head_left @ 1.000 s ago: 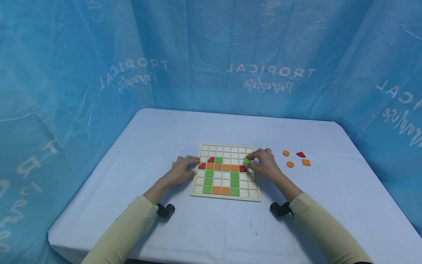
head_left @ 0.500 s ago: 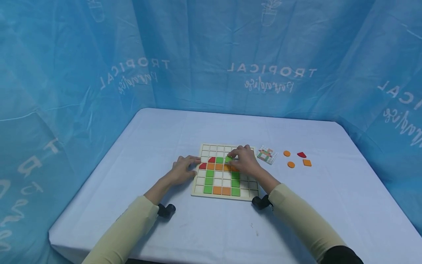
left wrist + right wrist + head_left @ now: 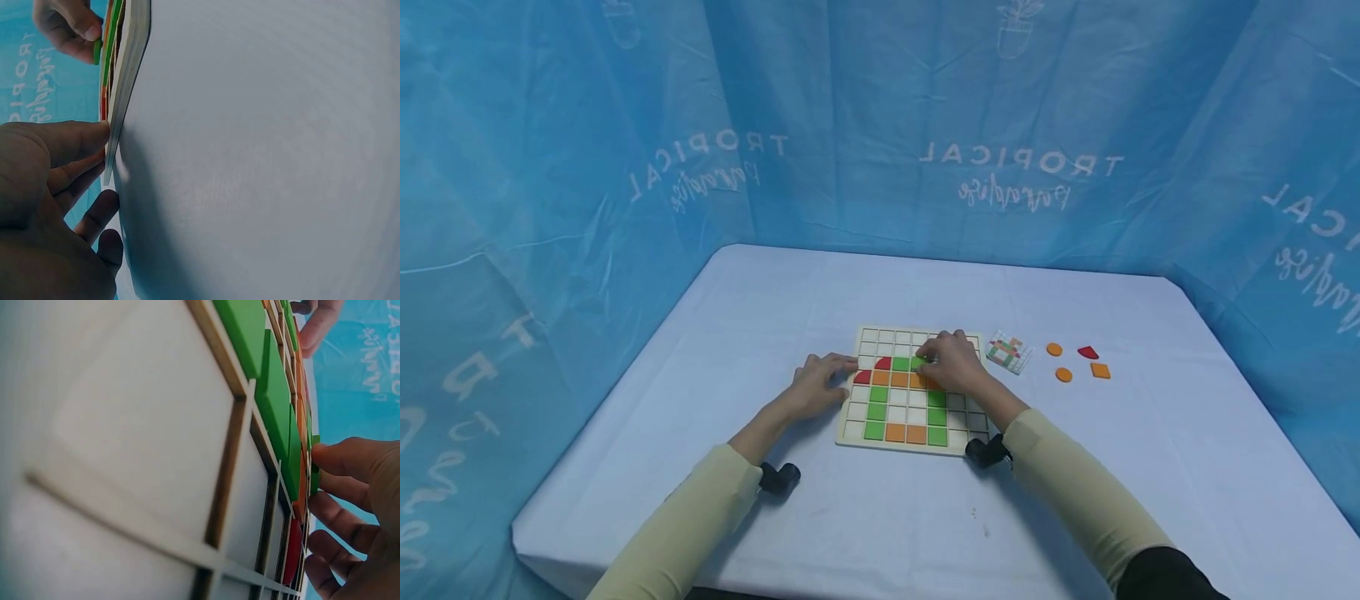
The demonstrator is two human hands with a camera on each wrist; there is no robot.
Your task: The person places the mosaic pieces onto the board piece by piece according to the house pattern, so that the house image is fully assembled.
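A light wooden grid board (image 3: 897, 397) lies on the table, set with green, orange and red tiles. My right hand (image 3: 957, 364) pinches a green square tile (image 3: 315, 481) between thumb and fingers. That tile is at the board's upper middle, right beside another green tile (image 3: 900, 364) in the same row. At the board's left edge, the fingertips of my left hand (image 3: 814, 387) touch the frame, thumb and fingers spread apart. In the left wrist view the left thumb (image 3: 81, 139) is against the board's side. My right hand covers some cells on the right.
A small pattern card (image 3: 1008, 352) lies just right of the board. Beyond it are two orange discs (image 3: 1063, 375), a red quarter-round tile (image 3: 1087, 352) and an orange square tile (image 3: 1101, 371). A blue printed curtain (image 3: 850, 167) surrounds the white-covered table (image 3: 797, 292).
My right hand has moved left across the board with the green tile, to the cell area beside the other green tile. The pattern card now shows. My left hand has stayed in place.
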